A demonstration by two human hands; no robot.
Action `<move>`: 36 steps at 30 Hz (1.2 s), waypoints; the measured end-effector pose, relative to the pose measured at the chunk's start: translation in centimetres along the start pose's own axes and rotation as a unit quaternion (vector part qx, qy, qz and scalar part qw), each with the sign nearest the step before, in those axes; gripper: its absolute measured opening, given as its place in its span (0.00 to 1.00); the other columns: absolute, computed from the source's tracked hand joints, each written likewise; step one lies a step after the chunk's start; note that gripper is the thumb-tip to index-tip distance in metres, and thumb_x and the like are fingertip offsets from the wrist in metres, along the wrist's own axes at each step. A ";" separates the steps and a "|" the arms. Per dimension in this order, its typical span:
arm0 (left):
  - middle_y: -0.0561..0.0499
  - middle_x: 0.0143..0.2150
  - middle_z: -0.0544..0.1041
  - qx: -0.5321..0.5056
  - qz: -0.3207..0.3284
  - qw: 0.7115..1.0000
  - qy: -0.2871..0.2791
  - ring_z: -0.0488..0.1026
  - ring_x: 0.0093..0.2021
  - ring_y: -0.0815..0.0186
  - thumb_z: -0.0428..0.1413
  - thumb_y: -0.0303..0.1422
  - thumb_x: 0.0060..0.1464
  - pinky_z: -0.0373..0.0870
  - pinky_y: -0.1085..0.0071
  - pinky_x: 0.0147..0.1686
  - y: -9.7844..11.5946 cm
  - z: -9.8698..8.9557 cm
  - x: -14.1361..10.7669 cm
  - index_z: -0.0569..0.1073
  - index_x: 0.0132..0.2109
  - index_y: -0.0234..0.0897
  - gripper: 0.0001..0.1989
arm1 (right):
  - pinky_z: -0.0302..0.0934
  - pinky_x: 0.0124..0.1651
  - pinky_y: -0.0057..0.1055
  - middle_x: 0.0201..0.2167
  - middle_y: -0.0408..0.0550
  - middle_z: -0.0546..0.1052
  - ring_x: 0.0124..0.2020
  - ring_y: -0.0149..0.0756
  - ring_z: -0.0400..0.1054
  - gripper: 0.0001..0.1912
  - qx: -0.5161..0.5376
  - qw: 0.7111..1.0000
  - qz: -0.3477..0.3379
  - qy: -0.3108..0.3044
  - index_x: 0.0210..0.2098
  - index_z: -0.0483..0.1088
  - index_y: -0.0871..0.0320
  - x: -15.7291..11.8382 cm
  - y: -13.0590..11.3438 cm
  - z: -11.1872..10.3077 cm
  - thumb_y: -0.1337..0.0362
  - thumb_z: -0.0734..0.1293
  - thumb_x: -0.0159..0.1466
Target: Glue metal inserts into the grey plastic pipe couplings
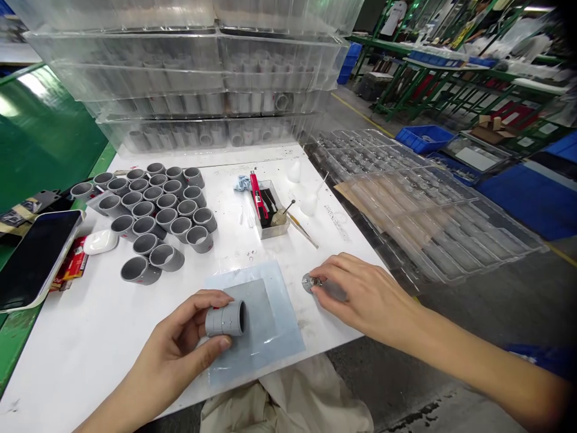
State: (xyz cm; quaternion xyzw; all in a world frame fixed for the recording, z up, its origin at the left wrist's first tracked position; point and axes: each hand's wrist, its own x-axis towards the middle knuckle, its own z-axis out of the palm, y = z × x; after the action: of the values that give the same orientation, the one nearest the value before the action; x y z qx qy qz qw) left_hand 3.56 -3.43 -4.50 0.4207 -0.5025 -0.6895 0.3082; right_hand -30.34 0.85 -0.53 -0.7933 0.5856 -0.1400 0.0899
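Note:
My left hand [192, 334] grips a grey ring [225, 319] between thumb and fingers, its open end turned to the right, above a light-blue sheet [286, 325] with a grey square on it. To the right, my right hand [345, 285] has thumb and fingertips closed round a small metallic piece [311, 281] at the white table's surface. Several more grey rings [199, 239] stand upright in a cluster at the left. Behind the sheet, a small box [276, 230] holds a red cutter [258, 195]; tweezers [303, 231] lie beside it.
Stacked clear bins [157, 81] of grey rings rise at the back of the white table [67, 355]. A phone [36, 258] and a white mouse [100, 242] are at left. Clear trays [433, 204] sit beyond the right edge. Small white bottles [294, 172] stand behind the box.

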 end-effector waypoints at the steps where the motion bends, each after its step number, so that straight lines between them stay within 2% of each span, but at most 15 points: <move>1: 0.47 0.59 0.77 -0.005 -0.009 1.000 0.000 0.79 0.46 0.61 0.71 0.37 0.60 0.79 0.73 0.41 0.1 0.0 0.0 0.82 0.54 0.49 0.16 | 0.69 0.38 0.42 0.41 0.51 0.79 0.41 0.49 0.76 0.07 0.017 1.000 -0.009 0.014 0.48 0.78 0.60 0.2 -0.3 0.0 0.68 0.68 0.72; 5: 0.49 0.48 0.81 -0.017 -0.042 0.999 -0.006 0.77 0.42 0.64 0.71 0.39 0.60 0.77 0.74 0.40 0.7 0.1 -0.2 0.80 0.56 0.47 0.18 | 0.71 0.47 0.39 0.43 0.49 0.80 0.44 0.43 0.76 0.08 0.172 0.980 -0.026 0.100 0.48 0.77 0.58 1.0 -2.7 1.2 0.69 0.70 0.71; 8: 0.49 0.46 0.82 -0.016 -0.050 0.999 -0.002 0.77 0.42 0.63 0.71 0.40 0.60 0.78 0.72 0.41 0.9 0.1 -0.2 0.80 0.56 0.45 0.20 | 0.72 0.48 0.32 0.44 0.46 0.80 0.45 0.37 0.76 0.10 0.318 0.938 -0.026 0.139 0.49 0.78 0.56 1.4 -5.2 2.9 0.70 0.71 0.68; 11: 0.49 0.48 0.81 -0.015 -0.044 0.999 -0.007 0.76 0.43 0.63 0.71 0.39 0.60 0.77 0.73 0.41 0.8 0.0 -0.1 0.81 0.56 0.46 0.19 | 0.72 0.49 0.31 0.44 0.47 0.79 0.45 0.36 0.76 0.12 0.396 0.902 -0.033 0.172 0.50 0.78 0.57 1.9 -7.1 4.5 0.71 0.71 0.67; 14: 0.48 0.53 0.79 -0.014 0.004 0.999 -0.034 0.77 0.46 0.63 0.70 0.35 0.61 0.77 0.73 0.43 0.3 -0.3 0.2 0.81 0.55 0.49 0.16 | 0.72 0.49 0.32 0.43 0.47 0.79 0.45 0.37 0.76 0.12 0.417 0.888 -0.032 0.192 0.49 0.79 0.57 2.1 -7.8 5.5 0.72 0.71 0.67; 18: 0.47 0.58 0.76 -0.008 0.057 0.997 -0.058 0.76 0.54 0.60 0.69 0.31 0.62 0.77 0.72 0.48 -0.3 -0.5 0.5 0.81 0.55 0.50 0.16 | 0.72 0.49 0.33 0.43 0.47 0.79 0.44 0.38 0.76 0.13 0.418 0.887 -0.035 0.192 0.49 0.79 0.57 1.9 -7.5 6.1 0.72 0.71 0.66; 25: 0.47 0.59 0.75 -0.001 0.059 0.996 -0.068 0.75 0.57 0.59 0.68 0.28 0.63 0.76 0.73 0.50 -0.2 -0.5 0.4 0.81 0.56 0.50 0.16 | 0.72 0.48 0.34 0.43 0.48 0.79 0.44 0.39 0.76 0.15 0.409 0.892 -0.047 0.188 0.50 0.78 0.56 1.8 -7.4 6.6 0.73 0.71 0.65; 36: 0.46 0.59 0.74 -0.003 0.061 0.996 -0.069 0.74 0.57 0.60 0.67 0.26 0.64 0.77 0.72 0.51 -0.1 -0.3 0.3 0.81 0.55 0.49 0.16 | 0.73 0.46 0.36 0.42 0.48 0.79 0.42 0.40 0.76 0.15 0.412 0.891 -0.043 0.185 0.49 0.79 0.56 2.1 -7.6 6.4 0.74 0.71 0.64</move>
State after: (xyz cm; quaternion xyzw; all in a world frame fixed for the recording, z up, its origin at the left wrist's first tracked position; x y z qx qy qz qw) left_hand 3.70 -3.83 -4.73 0.3396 -0.5450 -0.6988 0.3151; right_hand -20.75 0.96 -3.96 -0.6696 0.4464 -0.5166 0.2925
